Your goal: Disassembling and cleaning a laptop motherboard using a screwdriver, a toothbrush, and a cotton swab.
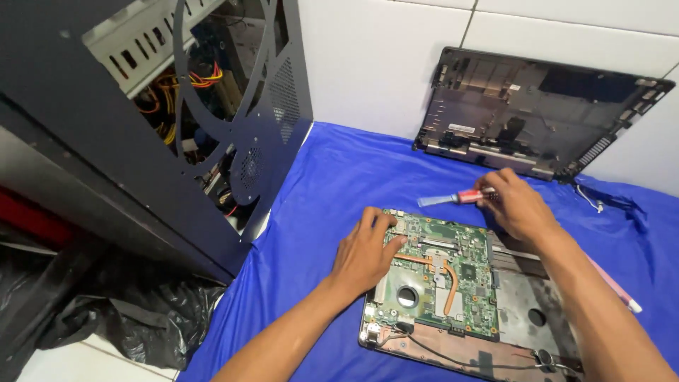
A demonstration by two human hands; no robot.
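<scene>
A small white rectangular label (462,128) sits on the black laptop base cover (537,113) leaning against the white wall.

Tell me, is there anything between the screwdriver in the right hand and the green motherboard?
Nothing visible. The right hand holds the screwdriver over blue cloth, just behind the motherboard; the left hand rests on its left edge.

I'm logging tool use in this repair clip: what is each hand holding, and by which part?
The right hand holds a screwdriver by its red handle end. The left hand holds nothing, resting flat on the green motherboard.
</scene>
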